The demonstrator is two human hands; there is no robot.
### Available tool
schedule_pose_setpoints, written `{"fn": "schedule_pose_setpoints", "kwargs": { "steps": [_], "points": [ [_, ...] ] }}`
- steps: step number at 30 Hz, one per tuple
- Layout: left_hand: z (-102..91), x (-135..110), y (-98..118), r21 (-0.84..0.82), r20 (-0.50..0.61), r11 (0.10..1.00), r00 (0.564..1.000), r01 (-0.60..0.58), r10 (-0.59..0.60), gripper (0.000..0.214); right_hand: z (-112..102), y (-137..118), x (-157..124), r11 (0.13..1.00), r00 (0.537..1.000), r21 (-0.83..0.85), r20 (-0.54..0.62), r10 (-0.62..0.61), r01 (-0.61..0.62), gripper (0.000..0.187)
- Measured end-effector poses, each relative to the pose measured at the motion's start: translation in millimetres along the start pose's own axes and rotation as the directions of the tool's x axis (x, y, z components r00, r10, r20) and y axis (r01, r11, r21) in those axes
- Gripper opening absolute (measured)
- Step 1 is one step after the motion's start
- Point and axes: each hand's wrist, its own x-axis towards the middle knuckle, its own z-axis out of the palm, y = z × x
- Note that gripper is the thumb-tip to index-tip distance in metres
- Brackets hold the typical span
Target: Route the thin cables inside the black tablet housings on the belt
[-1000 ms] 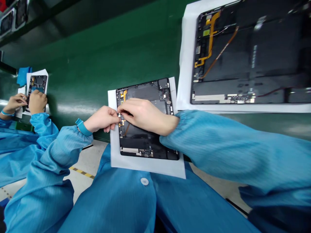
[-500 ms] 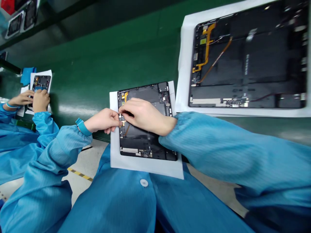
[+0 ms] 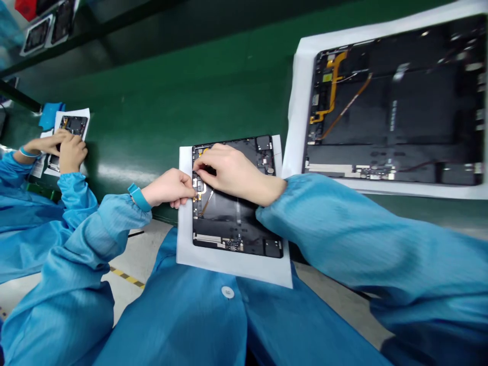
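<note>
An opened tablet [image 3: 251, 223] lies inside-up on a white sheet [image 3: 229, 267] at the near edge of the bench. At the tablet's left edge, my left hand [image 3: 170, 188] is closed, thumb and forefinger pressed together. My right hand [image 3: 232, 172] arches over the upper left part, its fingertips pinched near the same edge; what either pinch holds, if anything, is hidden or too small to make out. A thin brown flex cable [image 3: 207, 202] lies below my right hand. Along the bottom of the tablet sit a pale strip and a small circuit board [image 3: 233, 244].
A second opened tablet [image 3: 412, 112] with orange flex cables rests on white foam [image 3: 299, 101] at the right. On the left, a co-worker's hands [image 3: 72, 152] are over another tablet on the green bench [image 3: 152, 101]. More tablets [image 3: 38, 35] stand on a shelf at upper left.
The view has shifted slightly, so most things appear a little to the right and lower. My right fingers have risen slightly along the tablet's edge, uncovering more of the flex cable below.
</note>
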Motion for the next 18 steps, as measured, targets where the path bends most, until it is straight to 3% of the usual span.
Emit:
{"fn": "schedule_pose_setpoints", "kwargs": {
  "steps": [8, 18],
  "points": [
    [-6.5, 7.5, -2.9, -0.039, -0.058, 0.996, 0.995, -0.079, 0.077, 0.030, 1.4, 4.5, 0.6, 0.998, 1.000, 0.053, -0.021, -0.022, 0.023, 0.018],
    [-10.8, 13.6, 0.9, -0.084, -0.042, 0.996, 0.998, -0.041, 0.037, 0.030, -0.7, 5.2, 1.2, 0.994, 0.999, 0.103, -0.005, 0.045, -0.044, 0.009]
  ]
}}
